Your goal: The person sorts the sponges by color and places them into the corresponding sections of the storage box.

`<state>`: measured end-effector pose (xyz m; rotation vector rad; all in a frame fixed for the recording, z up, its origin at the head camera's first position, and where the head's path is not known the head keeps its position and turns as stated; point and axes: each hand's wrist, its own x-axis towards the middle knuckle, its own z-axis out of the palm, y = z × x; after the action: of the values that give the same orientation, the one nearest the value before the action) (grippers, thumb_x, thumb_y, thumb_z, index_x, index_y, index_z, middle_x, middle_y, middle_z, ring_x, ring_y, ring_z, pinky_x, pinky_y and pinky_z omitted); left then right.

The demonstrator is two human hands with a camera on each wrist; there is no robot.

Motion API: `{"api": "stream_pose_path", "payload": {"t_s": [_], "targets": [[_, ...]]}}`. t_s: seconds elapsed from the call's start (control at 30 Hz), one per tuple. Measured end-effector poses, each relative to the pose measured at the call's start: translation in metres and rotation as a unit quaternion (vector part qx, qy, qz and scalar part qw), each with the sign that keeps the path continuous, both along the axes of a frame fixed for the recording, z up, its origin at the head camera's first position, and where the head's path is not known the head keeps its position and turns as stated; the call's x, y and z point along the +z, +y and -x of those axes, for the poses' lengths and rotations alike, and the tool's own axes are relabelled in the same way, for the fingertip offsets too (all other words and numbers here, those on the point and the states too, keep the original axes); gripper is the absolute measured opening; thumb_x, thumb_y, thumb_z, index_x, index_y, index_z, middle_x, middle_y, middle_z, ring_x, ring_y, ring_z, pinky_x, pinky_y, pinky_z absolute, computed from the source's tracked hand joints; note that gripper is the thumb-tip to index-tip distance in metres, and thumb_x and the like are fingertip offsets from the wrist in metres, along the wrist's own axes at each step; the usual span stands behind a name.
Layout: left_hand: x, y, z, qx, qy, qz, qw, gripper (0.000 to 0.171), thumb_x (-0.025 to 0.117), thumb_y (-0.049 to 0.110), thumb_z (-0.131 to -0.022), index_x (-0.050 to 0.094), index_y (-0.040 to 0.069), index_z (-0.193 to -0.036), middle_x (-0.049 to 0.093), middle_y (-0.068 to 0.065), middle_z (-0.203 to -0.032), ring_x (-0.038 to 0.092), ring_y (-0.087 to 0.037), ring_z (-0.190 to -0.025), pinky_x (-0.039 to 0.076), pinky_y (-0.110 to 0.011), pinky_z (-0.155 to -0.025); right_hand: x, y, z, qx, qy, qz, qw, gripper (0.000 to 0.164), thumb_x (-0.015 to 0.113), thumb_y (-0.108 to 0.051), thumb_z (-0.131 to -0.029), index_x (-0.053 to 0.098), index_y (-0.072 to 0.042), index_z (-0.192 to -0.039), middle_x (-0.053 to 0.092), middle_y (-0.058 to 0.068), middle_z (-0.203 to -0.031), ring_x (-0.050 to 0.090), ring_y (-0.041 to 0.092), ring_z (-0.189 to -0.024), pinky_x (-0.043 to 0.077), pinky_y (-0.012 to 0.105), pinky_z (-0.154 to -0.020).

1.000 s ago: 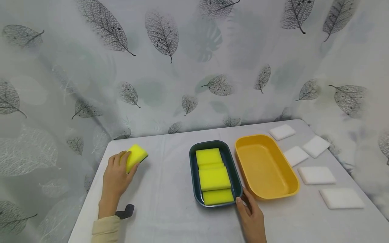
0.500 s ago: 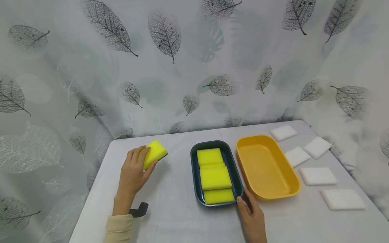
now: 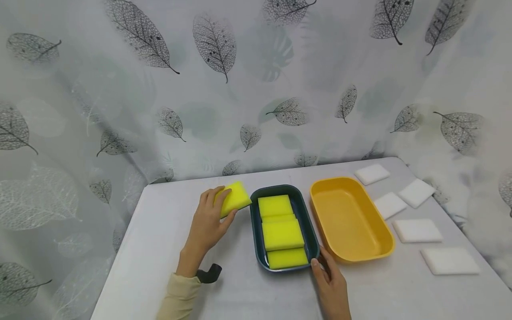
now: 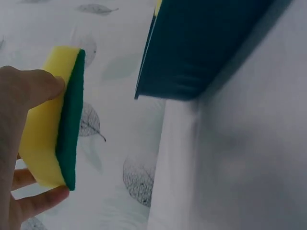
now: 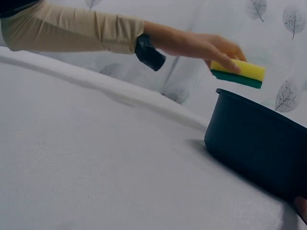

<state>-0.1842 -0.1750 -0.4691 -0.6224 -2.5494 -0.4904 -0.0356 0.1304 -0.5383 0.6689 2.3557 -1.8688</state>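
Note:
In the head view my left hand (image 3: 209, 222) grips a yellow sponge (image 3: 235, 198) with a green scouring side, thumb on one edge and fingers on the other. The sponge is raised just left of a dark teal tray (image 3: 256, 249), its corner right at the tray's left rim. The right wrist view shows this sponge (image 4: 41, 129) higher than the rim, green side down. Several yellow sponges (image 3: 283, 234) lie in a column inside the tray. At the tray's near right corner, my right hand (image 3: 332, 284) holds the rim between thumb and fingers.
A yellow-orange tray (image 3: 352, 222) stands close along the dark tray's right side. Several white sponge pads (image 3: 418, 231) lie farther right on the white-covered table (image 3: 224, 289). A leaf-patterned curtain (image 3: 248, 89) hangs behind the table's back edge.
My left hand has carried the sponge rightward from the table's left side to the dark tray's left rim. My right hand and both trays have stayed in place.

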Motion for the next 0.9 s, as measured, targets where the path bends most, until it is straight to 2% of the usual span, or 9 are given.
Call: {"api": "stream_pose_path", "payload": {"t_s": [0.1, 0.2, 0.3, 0.4, 0.43, 0.5, 0.63, 0.8, 0.9], "targets": [[0.001, 0.013, 0.0, -0.003, -0.032, -0.012, 0.9994, 0.057, 0.074, 0.03, -0.096, 0.054, 0.012, -0.146, 0.053, -0.013, -0.148, 0.047, -0.033, -0.136, 0.053, -0.047, -0.111, -0.001, 0.0, 0.001, 0.004, 0.005, 0.0, 1.0, 0.073, 0.053, -0.062, -0.102, 0.041, -0.018, -0.159, 0.045, 0.014, -0.163, 0.048, 0.032, -0.147, 0.044, 0.044, -0.117], [0.003, 0.026, 0.001, -0.012, -0.05, -0.021, 0.9984, 0.057, 0.075, 0.03, -0.096, 0.054, 0.013, -0.146, 0.051, -0.012, -0.15, 0.046, -0.032, -0.138, 0.053, -0.046, -0.111, -0.001, 0.0, 0.001, 0.005, 0.013, -0.001, 1.0, 0.07, 0.054, -0.06, -0.103, 0.043, -0.02, -0.158, 0.045, 0.013, -0.162, 0.048, 0.031, -0.148, 0.044, 0.039, -0.116], [0.004, 0.038, 0.0, -0.025, -0.066, -0.031, 0.997, 0.058, 0.077, 0.03, -0.095, 0.054, 0.012, -0.146, 0.051, -0.011, -0.15, 0.045, -0.032, -0.138, 0.053, -0.045, -0.112, -0.002, -0.001, 0.0, 0.003, 0.025, 0.007, 1.0, 0.066, 0.056, -0.056, -0.103, 0.044, -0.019, -0.157, 0.045, 0.014, -0.162, 0.048, 0.03, -0.147, 0.046, 0.019, -0.109], [0.001, 0.048, -0.002, -0.035, -0.085, -0.039, 0.995, 0.058, 0.077, 0.031, -0.095, 0.054, 0.012, -0.145, 0.051, -0.011, -0.151, 0.045, -0.031, -0.139, 0.053, -0.045, -0.111, -0.002, -0.001, -0.001, 0.004, 0.031, 0.018, 0.999, 0.065, 0.057, -0.053, -0.104, 0.044, -0.019, -0.157, 0.045, 0.013, -0.163, 0.047, 0.028, -0.147, 0.041, 0.002, -0.098], [0.0, 0.051, -0.002, -0.037, -0.093, -0.04, 0.9942, 0.057, 0.077, 0.031, -0.096, 0.054, 0.012, -0.145, 0.051, -0.011, -0.151, 0.045, -0.031, -0.14, 0.053, -0.045, -0.111, -0.002, -0.002, -0.001, 0.005, 0.031, 0.02, 0.999, 0.064, 0.058, -0.053, -0.104, 0.044, -0.019, -0.157, 0.044, 0.013, -0.163, 0.046, 0.028, -0.147, 0.04, 0.001, -0.097], [-0.002, 0.056, -0.004, -0.04, -0.108, -0.042, 0.9925, 0.057, 0.076, 0.032, -0.096, 0.054, 0.012, -0.145, 0.051, -0.011, -0.152, 0.045, -0.031, -0.14, 0.053, -0.045, -0.11, -0.002, -0.002, -0.001, 0.007, 0.028, 0.02, 0.999, 0.064, 0.058, -0.053, -0.103, 0.045, -0.02, -0.156, 0.045, 0.012, -0.162, 0.047, 0.027, -0.147, 0.044, 0.007, -0.103], [-0.003, 0.067, -0.004, -0.047, -0.142, -0.044, 0.9878, 0.057, 0.075, 0.032, -0.097, 0.053, 0.011, -0.146, 0.049, -0.012, -0.153, 0.044, -0.032, -0.141, 0.053, -0.046, -0.111, -0.001, -0.003, -0.001, 0.011, 0.027, 0.012, 1.0, 0.064, 0.058, -0.053, -0.103, 0.045, -0.02, -0.156, 0.046, 0.013, -0.162, 0.047, 0.028, -0.147, 0.045, 0.026, -0.113], [-0.002, 0.079, -0.001, -0.054, -0.168, -0.031, 0.9838, 0.057, 0.073, 0.032, -0.099, 0.052, 0.011, -0.147, 0.048, -0.012, -0.154, 0.043, -0.033, -0.141, 0.053, -0.048, -0.11, 0.003, -0.005, 0.0, 0.009, 0.03, 0.019, 0.999, 0.063, 0.059, -0.052, -0.103, 0.046, -0.022, -0.156, 0.047, 0.011, -0.161, 0.047, 0.026, -0.146, 0.043, 0.006, -0.103], [-0.002, 0.082, 0.0, -0.054, -0.177, -0.022, 0.9824, 0.057, 0.072, 0.032, -0.099, 0.053, 0.011, -0.147, 0.049, -0.012, -0.153, 0.044, -0.033, -0.141, 0.054, -0.049, -0.108, 0.004, -0.009, -0.001, 0.011, 0.037, 0.023, 0.999, 0.059, 0.06, -0.049, -0.104, 0.048, -0.022, -0.155, 0.049, 0.01, -0.159, 0.05, 0.025, -0.142, 0.042, 0.002, -0.098]]}}
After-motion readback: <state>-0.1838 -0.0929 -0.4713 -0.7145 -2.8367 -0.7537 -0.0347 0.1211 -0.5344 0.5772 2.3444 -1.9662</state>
